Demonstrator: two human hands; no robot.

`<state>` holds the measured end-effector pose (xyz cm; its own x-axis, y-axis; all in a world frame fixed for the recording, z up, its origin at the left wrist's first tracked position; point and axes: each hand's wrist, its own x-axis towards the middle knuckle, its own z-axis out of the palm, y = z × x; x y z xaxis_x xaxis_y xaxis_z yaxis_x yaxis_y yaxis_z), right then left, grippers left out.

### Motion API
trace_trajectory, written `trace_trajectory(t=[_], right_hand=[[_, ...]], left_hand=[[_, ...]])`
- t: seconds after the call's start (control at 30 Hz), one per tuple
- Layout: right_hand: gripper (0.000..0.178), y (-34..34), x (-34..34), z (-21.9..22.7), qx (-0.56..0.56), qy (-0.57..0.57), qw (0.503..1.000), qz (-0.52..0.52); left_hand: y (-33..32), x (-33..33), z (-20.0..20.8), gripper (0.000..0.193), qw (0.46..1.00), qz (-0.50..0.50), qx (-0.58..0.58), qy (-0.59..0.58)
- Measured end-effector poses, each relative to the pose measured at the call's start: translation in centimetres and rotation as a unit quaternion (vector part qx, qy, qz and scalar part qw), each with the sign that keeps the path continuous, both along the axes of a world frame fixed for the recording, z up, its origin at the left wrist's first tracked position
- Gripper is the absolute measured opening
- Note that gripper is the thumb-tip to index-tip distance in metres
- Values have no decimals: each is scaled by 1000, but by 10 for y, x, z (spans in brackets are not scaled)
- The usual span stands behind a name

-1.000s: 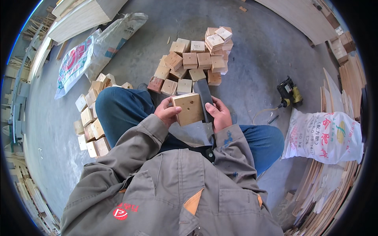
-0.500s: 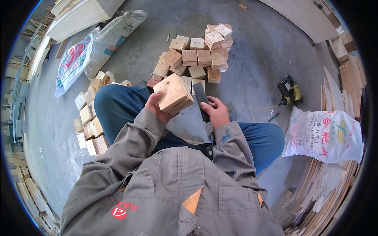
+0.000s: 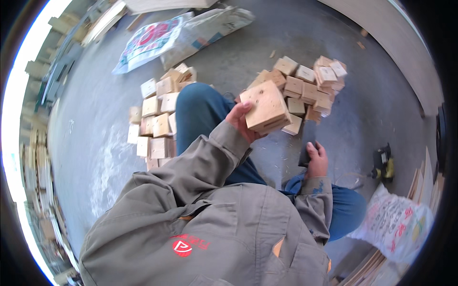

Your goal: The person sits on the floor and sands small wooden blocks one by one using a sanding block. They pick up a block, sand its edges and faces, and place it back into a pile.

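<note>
My left hand (image 3: 240,123) grips a squarish wooden block (image 3: 266,106) from its left side, held up above the floor between my knees. Small dark marks dot its pale top face, and its side shows layers. In my right hand (image 3: 318,161) is a flat, dark, bar-shaped tool (image 3: 308,135), pointing away from me and apart from the block. Its exact kind cannot be made out. Just beyond the held block lies a pile of similar wooden blocks (image 3: 302,89), partly hidden by it.
More wooden blocks (image 3: 155,110) are heaped left of my knee. White printed sacks (image 3: 155,40) lie at the far left. A black and yellow power tool (image 3: 383,163) sits on the right, near a full white sack (image 3: 393,224) and stacked boards (image 3: 362,267).
The view has swung left, so the surroundings appear farther right. My right hand with the dark tool has moved away from the block and lower. My left hand still holds the block.
</note>
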<state>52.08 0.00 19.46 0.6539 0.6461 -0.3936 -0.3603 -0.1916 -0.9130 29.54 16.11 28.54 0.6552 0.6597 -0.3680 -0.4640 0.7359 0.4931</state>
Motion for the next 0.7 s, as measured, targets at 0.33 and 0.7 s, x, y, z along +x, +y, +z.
trace_trajectory(t=[0.33, 0.7], right_hand=[[48, 13, -6, 6, 41, 50, 998, 27], [49, 6, -4, 6, 20, 34, 999, -4]], left_hand=[[36, -94, 57, 86, 986, 141, 66, -53], [27, -67, 49, 82, 990, 72, 81, -91]])
